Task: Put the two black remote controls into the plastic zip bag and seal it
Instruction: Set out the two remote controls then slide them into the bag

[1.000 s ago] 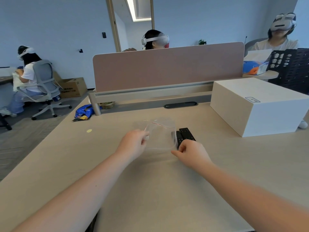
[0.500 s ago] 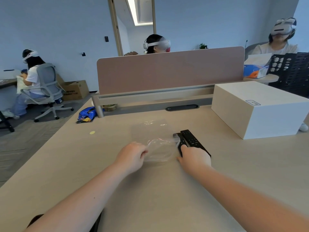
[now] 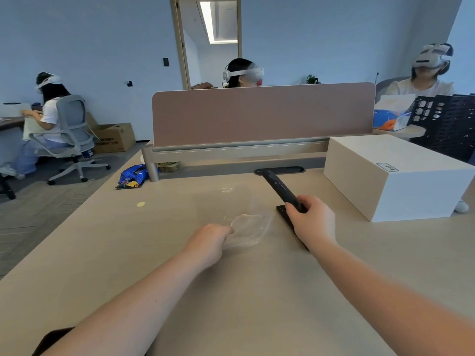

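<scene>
A clear plastic zip bag (image 3: 246, 228) lies on the light wooden desk (image 3: 231, 291). My left hand (image 3: 208, 242) pinches its near left edge, and the mouth bulges apart toward me. My right hand (image 3: 312, 222) grips one black remote control (image 3: 279, 188) by its near end and holds it lifted, pointing away toward the desk's back. The second black remote control (image 3: 286, 217) lies flat on the desk under my right hand, just right of the bag, mostly hidden by the hand and wrist.
A large white box (image 3: 395, 176) stands on the desk to the right. A pink divider panel (image 3: 262, 114) closes the desk's back edge. A small yellow dot (image 3: 140, 204) and a blue packet (image 3: 133, 174) lie at the left. People with headsets sit beyond.
My right hand has closed on one remote and lifted it off the desk, its far end now pointing away. My left hand keeps hold of the bag, which has sunk lower and flatter.
</scene>
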Motion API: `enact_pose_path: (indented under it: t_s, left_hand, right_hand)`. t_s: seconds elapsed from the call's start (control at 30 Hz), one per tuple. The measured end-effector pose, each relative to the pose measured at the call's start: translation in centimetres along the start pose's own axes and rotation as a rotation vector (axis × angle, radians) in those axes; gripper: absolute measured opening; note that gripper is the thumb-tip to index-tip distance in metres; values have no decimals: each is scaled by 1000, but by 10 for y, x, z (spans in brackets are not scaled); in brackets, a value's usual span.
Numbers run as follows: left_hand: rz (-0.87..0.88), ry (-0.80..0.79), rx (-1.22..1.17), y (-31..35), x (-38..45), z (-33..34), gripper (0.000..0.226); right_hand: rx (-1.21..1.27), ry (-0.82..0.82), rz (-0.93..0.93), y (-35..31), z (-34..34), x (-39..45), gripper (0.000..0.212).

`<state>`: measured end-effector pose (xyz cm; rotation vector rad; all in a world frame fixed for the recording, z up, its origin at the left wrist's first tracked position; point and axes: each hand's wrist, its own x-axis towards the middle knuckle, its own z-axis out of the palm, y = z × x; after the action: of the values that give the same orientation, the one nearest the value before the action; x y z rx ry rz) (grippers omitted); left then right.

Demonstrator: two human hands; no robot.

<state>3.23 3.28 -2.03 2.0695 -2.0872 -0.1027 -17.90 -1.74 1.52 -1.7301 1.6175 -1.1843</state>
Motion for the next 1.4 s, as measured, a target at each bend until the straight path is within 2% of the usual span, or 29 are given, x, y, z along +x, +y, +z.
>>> enact_pose_path:
  t_s: [0.07, 0.17, 0.27, 0.4, 0.47, 0.57, 0.8, 0.97, 1.17, 1.3, 1.4]
  left_hand:
    - [-4, 57, -11, 1, 1, -1, 37]
    - [-62, 160, -36, 6, 1, -8, 12]
    - [-147, 250, -116, 9, 4, -14, 18]
    - [-239, 322, -157, 7, 8, -18, 8]
    - [-268, 333, -158, 5, 10, -18, 10]
    - [-293, 335, -188, 2, 13, -17, 29]
    - [-351, 293, -168, 4, 11, -18, 31]
    - [-336, 299, -255, -2, 12, -18, 18]
    - [-228, 252, -254, 11, 8, -12, 18]
    - [-167, 232, -224, 22, 7, -8, 19]
    - [-102, 214, -176, 29, 4, -8, 21]
  right_hand:
    - [51, -50, -67, -11, -6, -8, 26]
    - [24, -179, -126, -22, -9, -26, 22]
    - [-78, -239, -165, -22, -8, -41, 17]
    - [-184, -284, -195, -18, -12, -57, 16]
    - [-169, -273, -208, -20, -17, -61, 19]
    - [-168, -268, -247, -23, -21, -62, 24]
    - [-134, -281, -275, -12, -13, -77, 30]
    - [-195, -281, -241, -2, -5, -72, 30]
    - [-310, -251, -195, -2, 23, -50, 26]
    - [-352, -293, -193, -11, 50, -38, 20]
    - [-365, -330, -177, -16, 69, -32, 26]
